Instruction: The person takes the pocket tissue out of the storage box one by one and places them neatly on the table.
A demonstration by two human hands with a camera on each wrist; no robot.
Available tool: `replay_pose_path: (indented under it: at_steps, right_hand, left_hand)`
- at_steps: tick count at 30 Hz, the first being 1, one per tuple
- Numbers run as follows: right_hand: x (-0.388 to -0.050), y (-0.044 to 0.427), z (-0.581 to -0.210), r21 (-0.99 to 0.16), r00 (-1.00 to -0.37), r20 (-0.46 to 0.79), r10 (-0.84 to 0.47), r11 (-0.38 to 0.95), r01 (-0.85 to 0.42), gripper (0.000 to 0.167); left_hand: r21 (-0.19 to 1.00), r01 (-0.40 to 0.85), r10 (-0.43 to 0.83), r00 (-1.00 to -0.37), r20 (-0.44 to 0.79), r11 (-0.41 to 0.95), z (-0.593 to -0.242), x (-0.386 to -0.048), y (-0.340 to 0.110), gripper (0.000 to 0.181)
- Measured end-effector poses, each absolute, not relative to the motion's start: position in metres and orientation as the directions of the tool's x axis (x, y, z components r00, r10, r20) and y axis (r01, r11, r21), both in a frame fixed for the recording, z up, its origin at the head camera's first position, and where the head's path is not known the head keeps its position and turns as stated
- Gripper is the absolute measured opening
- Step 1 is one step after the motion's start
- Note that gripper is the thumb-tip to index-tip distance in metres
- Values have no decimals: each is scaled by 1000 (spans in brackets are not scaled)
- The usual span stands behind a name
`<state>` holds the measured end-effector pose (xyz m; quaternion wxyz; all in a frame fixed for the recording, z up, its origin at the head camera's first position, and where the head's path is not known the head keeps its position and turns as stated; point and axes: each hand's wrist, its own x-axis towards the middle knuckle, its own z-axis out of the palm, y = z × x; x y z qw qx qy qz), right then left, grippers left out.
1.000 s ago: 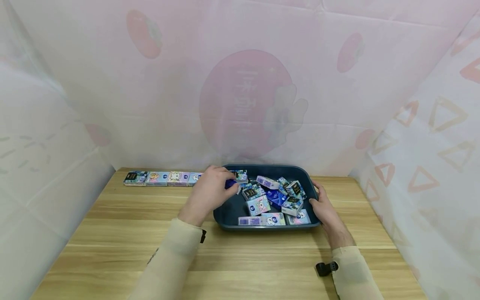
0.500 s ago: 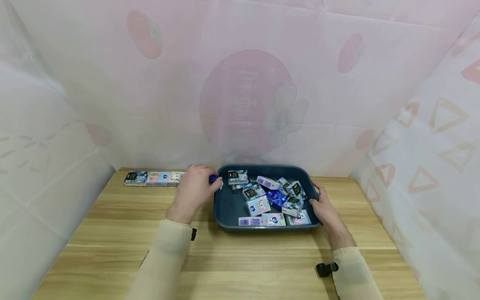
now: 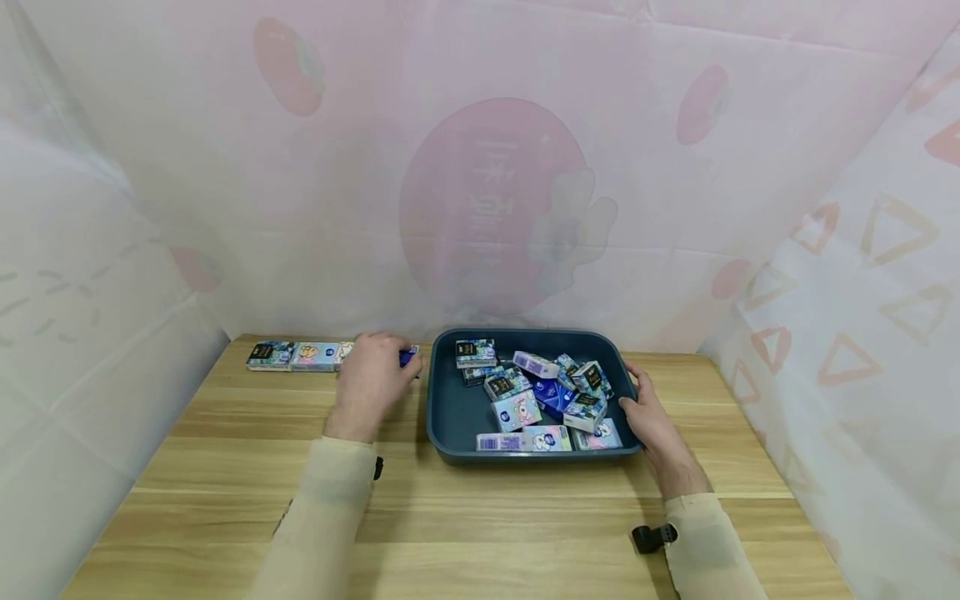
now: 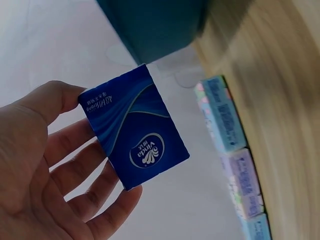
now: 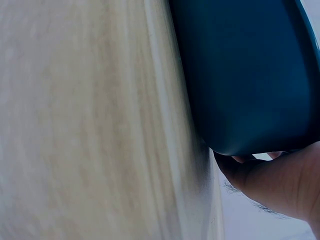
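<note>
My left hand (image 3: 367, 379) pinches a small blue tissue pack (image 4: 135, 127) by its edges, thumb on one side and fingers on the other. In the head view the hand hides most of this pack and sits over the right end of a row of tissue packs (image 3: 313, 357) along the back of the table. The left wrist view shows the blue pack apart from the row. With my right hand (image 3: 654, 418) I grip the right side of a dark teal plastic basin (image 3: 525, 457). Several tissue packs (image 3: 517, 412) lie jumbled inside it, blue, purple and patterned.
A printed cloth (image 3: 337, 208) rises right behind the wooden table (image 3: 487, 533). More cloth hangs at both sides. The basin stands close to the back cloth, to the right of the row.
My left hand has moved left from above the basin to the row, carrying the blue tissue pack. My right hand and the basin have stayed in place.
</note>
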<state>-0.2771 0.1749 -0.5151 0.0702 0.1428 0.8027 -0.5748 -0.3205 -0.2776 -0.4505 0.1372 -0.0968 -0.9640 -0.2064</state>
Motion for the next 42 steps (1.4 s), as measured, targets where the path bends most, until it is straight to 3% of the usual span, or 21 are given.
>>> replay_pose_path:
  at_steps: [27, 42]
  right_hand:
    - [-279, 176, -516, -911, -953, -273, 130, 282, 300, 76]
    - [-277, 174, -514, -912, -954, -268, 132, 283, 296, 76]
  left_hand:
    - [301, 265, 175, -940, 293, 916, -490, -339, -285, 25]
    - [309, 146, 155, -988, -5, 940, -477, -329, -288, 29]
